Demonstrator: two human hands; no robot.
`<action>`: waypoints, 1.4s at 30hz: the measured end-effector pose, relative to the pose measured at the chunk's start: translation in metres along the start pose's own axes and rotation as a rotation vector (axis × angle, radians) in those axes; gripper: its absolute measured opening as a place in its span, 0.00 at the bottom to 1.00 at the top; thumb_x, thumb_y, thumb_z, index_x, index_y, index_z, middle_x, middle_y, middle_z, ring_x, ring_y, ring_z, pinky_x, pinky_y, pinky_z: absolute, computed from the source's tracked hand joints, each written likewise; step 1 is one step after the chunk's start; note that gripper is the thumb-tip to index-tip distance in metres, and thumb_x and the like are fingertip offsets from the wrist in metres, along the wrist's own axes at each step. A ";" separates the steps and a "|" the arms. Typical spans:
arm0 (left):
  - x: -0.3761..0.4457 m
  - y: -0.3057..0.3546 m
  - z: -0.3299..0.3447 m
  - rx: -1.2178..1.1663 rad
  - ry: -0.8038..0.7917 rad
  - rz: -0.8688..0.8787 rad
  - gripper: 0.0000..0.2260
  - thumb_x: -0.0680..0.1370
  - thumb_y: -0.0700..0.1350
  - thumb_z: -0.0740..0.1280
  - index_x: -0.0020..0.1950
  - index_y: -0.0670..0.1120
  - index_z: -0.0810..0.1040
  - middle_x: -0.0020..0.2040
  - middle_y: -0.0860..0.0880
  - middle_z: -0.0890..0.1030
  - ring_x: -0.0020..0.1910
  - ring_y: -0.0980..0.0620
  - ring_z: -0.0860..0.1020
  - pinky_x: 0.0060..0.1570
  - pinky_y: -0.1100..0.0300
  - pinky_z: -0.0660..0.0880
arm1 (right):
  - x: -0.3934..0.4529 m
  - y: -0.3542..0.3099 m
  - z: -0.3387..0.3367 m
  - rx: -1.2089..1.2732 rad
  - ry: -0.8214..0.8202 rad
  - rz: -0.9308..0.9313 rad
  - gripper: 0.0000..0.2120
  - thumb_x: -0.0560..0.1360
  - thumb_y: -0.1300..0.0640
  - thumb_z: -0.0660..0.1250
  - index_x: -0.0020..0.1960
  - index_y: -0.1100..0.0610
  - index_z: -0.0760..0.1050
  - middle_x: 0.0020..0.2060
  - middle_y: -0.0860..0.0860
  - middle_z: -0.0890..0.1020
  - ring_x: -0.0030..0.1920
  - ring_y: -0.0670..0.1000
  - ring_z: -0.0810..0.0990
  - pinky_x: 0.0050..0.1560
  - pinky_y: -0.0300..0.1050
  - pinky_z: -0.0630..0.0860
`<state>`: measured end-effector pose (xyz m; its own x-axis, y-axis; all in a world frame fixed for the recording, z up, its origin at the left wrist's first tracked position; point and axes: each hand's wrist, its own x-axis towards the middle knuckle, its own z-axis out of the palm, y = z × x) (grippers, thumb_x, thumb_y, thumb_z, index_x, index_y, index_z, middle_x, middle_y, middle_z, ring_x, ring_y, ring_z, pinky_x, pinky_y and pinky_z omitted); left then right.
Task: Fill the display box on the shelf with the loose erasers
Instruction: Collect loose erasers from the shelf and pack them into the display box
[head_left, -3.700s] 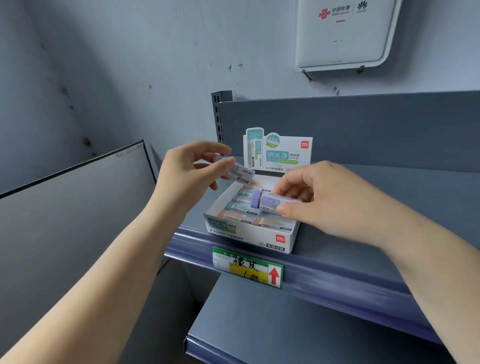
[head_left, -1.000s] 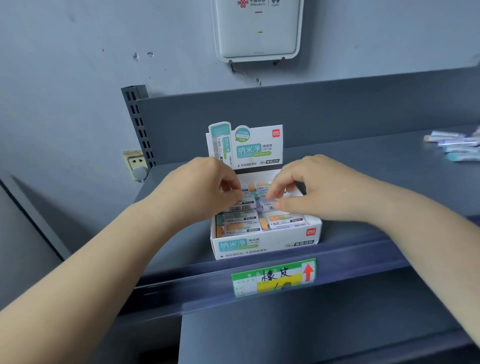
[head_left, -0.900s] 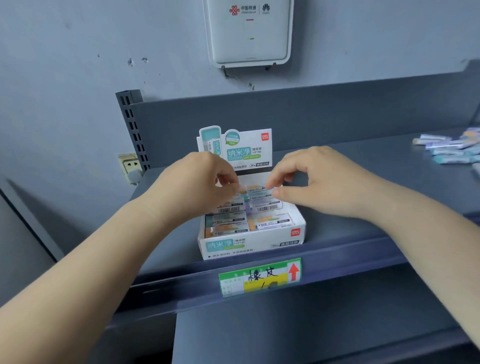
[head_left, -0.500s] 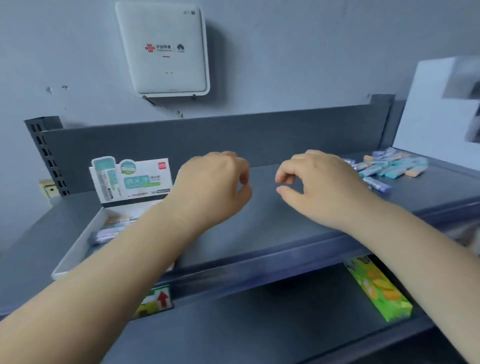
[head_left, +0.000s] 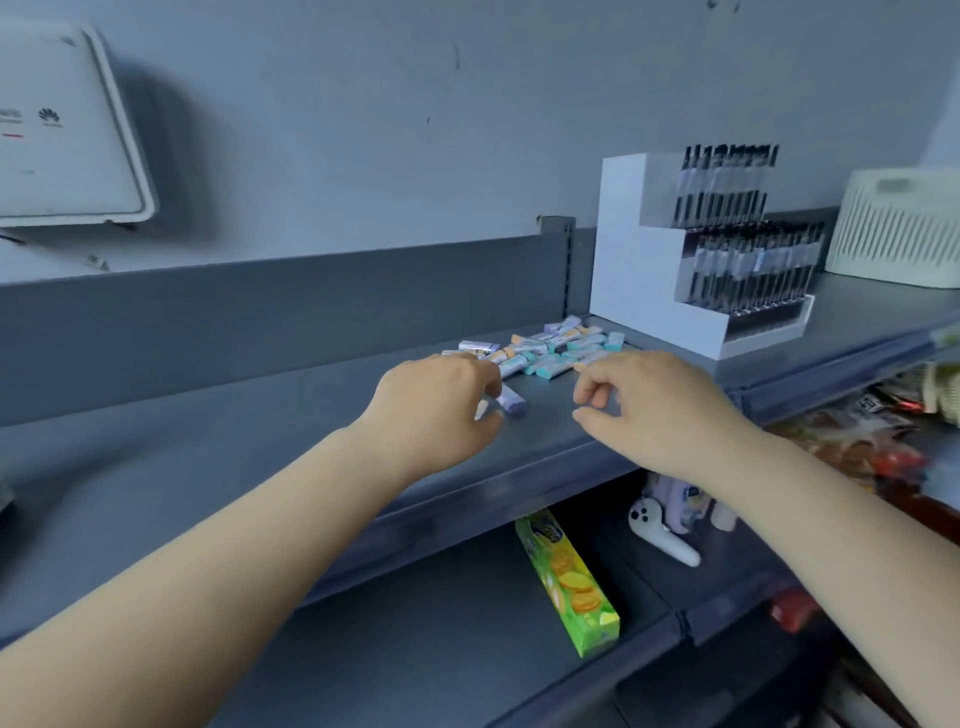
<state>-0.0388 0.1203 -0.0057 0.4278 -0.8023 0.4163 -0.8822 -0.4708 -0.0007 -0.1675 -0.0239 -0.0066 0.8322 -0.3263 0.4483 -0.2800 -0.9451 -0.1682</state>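
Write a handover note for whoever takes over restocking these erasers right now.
Left hand: open, fingers closing on a lone purple eraser, not yet lifted.
Right hand: empty, fingers curled, just short of the eraser pile.
The pile lies on the shelf beside the white pen display. The display box is out of view.
Left to do: many erasers are still loose; pick them up and carry them to the box.

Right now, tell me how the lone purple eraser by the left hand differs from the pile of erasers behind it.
The lone purple eraser lies by itself at the left hand's fingertips; the pile of erasers sits heaped further back, beside the white display stand. The lone one is purple; the pile mixes teal, purple and orange ends. Both rest loose on the grey shelf.
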 end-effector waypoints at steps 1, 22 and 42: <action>0.010 0.005 0.005 -0.004 -0.015 -0.001 0.11 0.76 0.51 0.60 0.55 0.51 0.75 0.53 0.52 0.79 0.51 0.47 0.76 0.42 0.60 0.68 | 0.000 0.012 -0.002 0.014 -0.009 0.022 0.03 0.72 0.51 0.65 0.44 0.47 0.77 0.41 0.42 0.80 0.44 0.46 0.74 0.44 0.42 0.71; 0.207 0.014 0.074 0.092 -0.157 0.098 0.11 0.76 0.48 0.62 0.58 0.49 0.75 0.55 0.52 0.78 0.47 0.50 0.72 0.43 0.59 0.70 | 0.119 0.155 0.032 0.206 -0.151 0.278 0.07 0.71 0.56 0.68 0.44 0.58 0.81 0.34 0.43 0.77 0.44 0.49 0.77 0.38 0.34 0.69; 0.265 0.014 0.123 -0.188 -0.417 -0.099 0.08 0.75 0.44 0.64 0.52 0.46 0.77 0.37 0.53 0.74 0.35 0.50 0.73 0.34 0.60 0.70 | 0.194 0.183 0.068 0.003 -0.434 0.354 0.15 0.69 0.59 0.65 0.28 0.58 0.63 0.25 0.52 0.67 0.26 0.50 0.64 0.27 0.39 0.58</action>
<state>0.0865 -0.1441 -0.0071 0.5204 -0.8539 0.0047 -0.8369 -0.5090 0.2014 -0.0250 -0.2592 -0.0098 0.8087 -0.5870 -0.0386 -0.5771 -0.7790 -0.2451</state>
